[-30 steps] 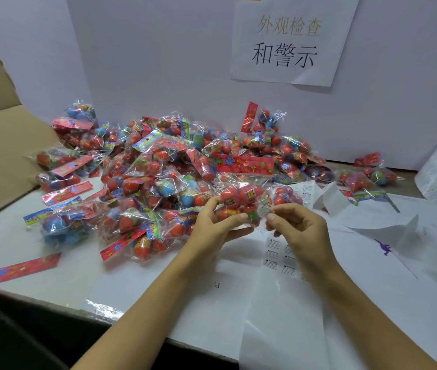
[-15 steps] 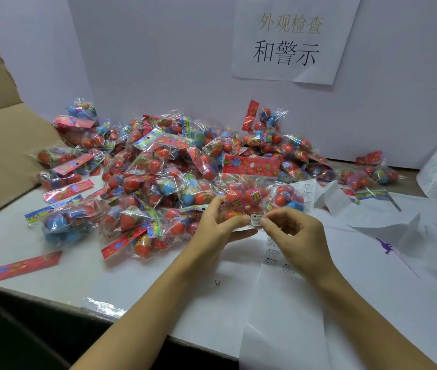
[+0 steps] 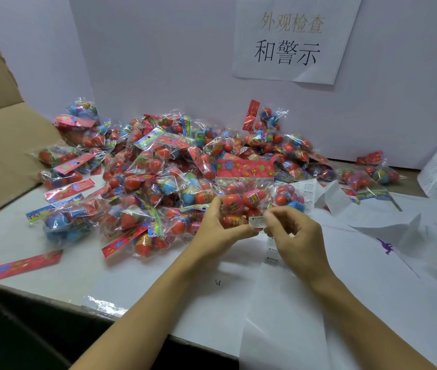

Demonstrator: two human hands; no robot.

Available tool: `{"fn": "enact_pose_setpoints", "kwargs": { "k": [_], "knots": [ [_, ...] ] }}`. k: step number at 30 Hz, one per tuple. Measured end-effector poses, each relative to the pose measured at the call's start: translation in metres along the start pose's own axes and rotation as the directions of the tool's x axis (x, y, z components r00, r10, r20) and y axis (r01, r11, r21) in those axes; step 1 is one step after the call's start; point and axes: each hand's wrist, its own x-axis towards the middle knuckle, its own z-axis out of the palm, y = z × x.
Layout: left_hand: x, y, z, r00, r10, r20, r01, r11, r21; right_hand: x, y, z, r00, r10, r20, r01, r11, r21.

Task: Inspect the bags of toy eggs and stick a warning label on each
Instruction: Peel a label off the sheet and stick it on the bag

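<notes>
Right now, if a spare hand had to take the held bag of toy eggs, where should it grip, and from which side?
Probably the red header card at the top of the bag of toy eggs, pinched from the far side. It stands flat and free above the eggs, while the left hand grips the bottom and the right hand pinches the warning label at the lower front.

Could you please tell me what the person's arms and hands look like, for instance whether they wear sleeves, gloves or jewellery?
Both forearms are bare up to the frame's edge: no sleeves show. The left hand and the right hand wear no gloves, and no rings, watch or wristbands are visible. The nails that show look short and unpainted.
</notes>
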Motion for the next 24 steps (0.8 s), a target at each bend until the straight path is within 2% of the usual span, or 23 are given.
{"fn": "enact_pose_setpoints", "kwargs": {
  "k": [5, 10, 24],
  "knots": [
    [0.0006, 0.0009, -0.0004, 1.000, -0.015, 0.000, 0.015, 0.996, -0.087, -0.0006, -0.0041, -0.0001, 0.995, -0.032, -0.095, 0.031, 0.999, -0.015],
    [-0.0006, 0.0023, -0.0014, 0.999, 0.002, 0.040, 0.002, 0.995, -0.100, -0.0009, -0.0002, 0.0041, 0.997, 0.030, -0.064, -0.031, 0.999, -0.009],
    [0.0000, 0.0020, -0.0018, 0.999, -0.007, 0.054, 0.011, 0.997, -0.081, 0.0002, 0.0050, 0.0039, 1.000, -0.018, -0.023, 0.019, 0.999, 0.042]
  ]
}}
